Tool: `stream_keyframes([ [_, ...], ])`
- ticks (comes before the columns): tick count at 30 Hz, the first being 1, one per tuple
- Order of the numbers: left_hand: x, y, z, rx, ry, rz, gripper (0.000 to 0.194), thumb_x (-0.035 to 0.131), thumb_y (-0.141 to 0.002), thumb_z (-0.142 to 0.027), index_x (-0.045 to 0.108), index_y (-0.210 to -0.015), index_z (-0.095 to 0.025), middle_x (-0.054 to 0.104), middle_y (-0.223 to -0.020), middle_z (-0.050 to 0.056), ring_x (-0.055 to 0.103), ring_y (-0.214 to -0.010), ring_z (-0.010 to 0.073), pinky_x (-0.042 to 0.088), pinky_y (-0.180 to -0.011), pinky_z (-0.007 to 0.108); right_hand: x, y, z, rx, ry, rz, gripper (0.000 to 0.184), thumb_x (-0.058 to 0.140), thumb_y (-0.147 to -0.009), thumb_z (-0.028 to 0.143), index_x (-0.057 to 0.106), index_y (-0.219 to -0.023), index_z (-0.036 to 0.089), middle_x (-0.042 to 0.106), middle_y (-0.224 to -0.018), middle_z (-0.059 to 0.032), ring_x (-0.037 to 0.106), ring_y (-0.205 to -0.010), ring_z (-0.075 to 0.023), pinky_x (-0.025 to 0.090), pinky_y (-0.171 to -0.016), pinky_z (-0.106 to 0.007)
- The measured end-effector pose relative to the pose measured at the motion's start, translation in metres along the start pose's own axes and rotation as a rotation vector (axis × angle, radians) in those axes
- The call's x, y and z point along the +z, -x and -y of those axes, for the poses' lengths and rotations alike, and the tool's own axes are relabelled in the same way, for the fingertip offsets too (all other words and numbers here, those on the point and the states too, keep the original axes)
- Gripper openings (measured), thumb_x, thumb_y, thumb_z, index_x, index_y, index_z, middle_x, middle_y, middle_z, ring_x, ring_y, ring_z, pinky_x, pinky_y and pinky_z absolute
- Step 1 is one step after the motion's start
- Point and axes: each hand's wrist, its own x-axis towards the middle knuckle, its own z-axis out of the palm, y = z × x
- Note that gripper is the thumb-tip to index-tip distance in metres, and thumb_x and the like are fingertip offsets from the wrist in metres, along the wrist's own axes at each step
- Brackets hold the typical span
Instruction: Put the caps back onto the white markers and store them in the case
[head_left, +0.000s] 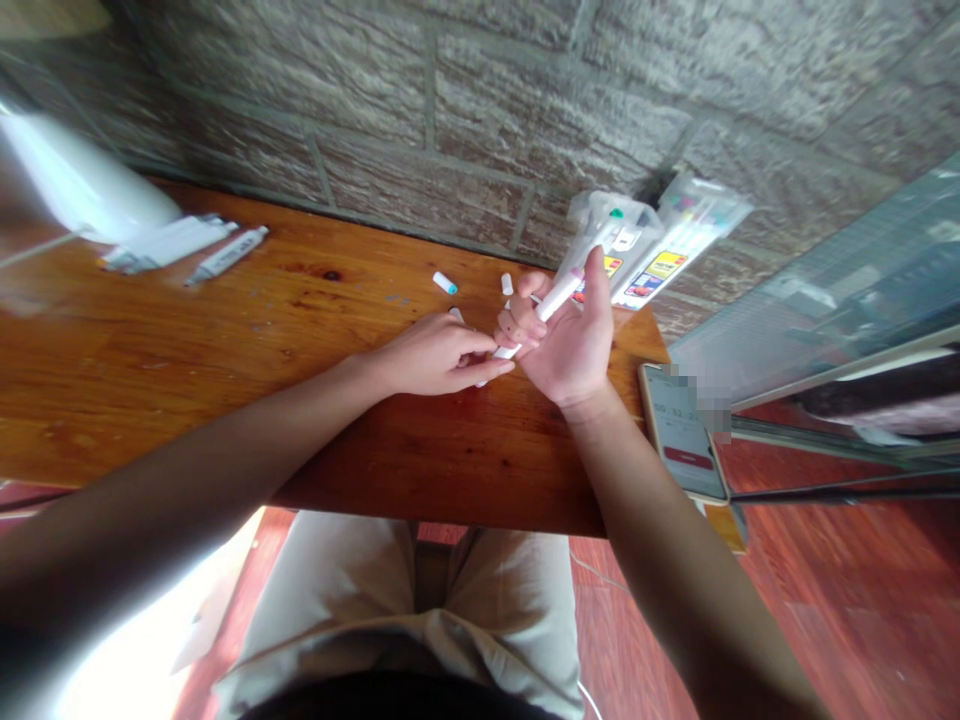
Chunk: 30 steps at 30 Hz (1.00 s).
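A white marker (559, 296) with a pinkish upper end lies slantwise across my right palm. The curled fingers of my right hand (574, 345) hold it, palm turned up and thumb raised. At the marker's lower end, the thumb and fingers of my left hand (431, 355) pinch it. Just beyond the hands, a white cap (445, 283) with a blue-green end and a plain white cap (507, 284) lie on the wooden table (360, 270). Some small white pieces near my left fingers are partly hidden.
Two clear plastic cases (660, 265) with markers stand by the brick wall (480, 130). Several grey-white markers (229, 254) lie at the left, near a blurred white object (97, 180). A phone (684, 435) rests at the table's right edge, beside a glass panel (825, 280).
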Motion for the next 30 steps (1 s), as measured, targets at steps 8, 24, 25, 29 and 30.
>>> stream_keyframes([
  [8,-0.0003,-0.0006,-0.0002,0.014,0.001,-0.006,0.041,0.053,-0.094,-0.042,0.065,-0.063,-0.018,0.059,-0.050,-0.001,0.052,-0.045,0.0095,0.031,-0.051,0.025,0.0005,-0.0001,0.0010,0.008,-0.026,0.011,0.079,0.015,-0.087,0.082,0.069,-0.071,0.027,0.029,-0.047,0.0031,0.035,-0.046,-0.0097,0.033,-0.052,-0.032],
  [24,-0.0007,-0.0005,-0.0004,0.019,-0.009,-0.005,0.041,0.052,-0.095,-0.042,0.067,-0.065,-0.018,0.060,-0.051,-0.001,0.053,-0.046,0.0099,0.031,-0.052,0.025,0.0002,0.0010,-0.0007,0.025,-0.113,0.008,0.071,0.024,-0.087,0.081,0.072,-0.090,0.029,0.031,-0.048,0.0030,0.031,-0.047,-0.0124,0.033,-0.048,-0.030],
  [25,-0.0006,-0.0004,-0.0003,0.022,-0.008,-0.006,0.041,0.052,-0.095,-0.042,0.066,-0.064,-0.018,0.059,-0.051,-0.001,0.053,-0.046,0.0099,0.031,-0.052,0.025,0.0002,0.0012,-0.0009,0.030,-0.132,0.007,0.070,0.026,-0.087,0.081,0.072,-0.095,0.029,0.031,-0.048,0.0030,0.031,-0.047,-0.0131,0.033,-0.047,-0.031],
  [29,-0.0005,-0.0004,0.0002,0.022,0.002,0.002,0.041,0.052,-0.095,-0.042,0.066,-0.064,-0.018,0.059,-0.051,-0.001,0.053,-0.046,0.0096,0.031,-0.052,0.025,0.0008,0.0017,-0.0008,0.056,-0.196,0.005,0.071,0.024,-0.088,0.080,0.070,-0.103,0.029,0.032,-0.050,0.0031,0.031,-0.047,-0.0145,0.036,-0.048,-0.032],
  [30,-0.0005,-0.0004,0.0003,0.021,0.002,0.003,0.041,0.052,-0.095,-0.042,0.065,-0.064,-0.018,0.059,-0.051,-0.001,0.053,-0.046,0.0095,0.031,-0.052,0.025,0.0009,0.0017,-0.0007,0.060,-0.208,0.007,0.071,0.024,-0.087,0.080,0.070,-0.103,0.029,0.031,-0.050,0.0033,0.032,-0.047,-0.0146,0.036,-0.048,-0.033],
])
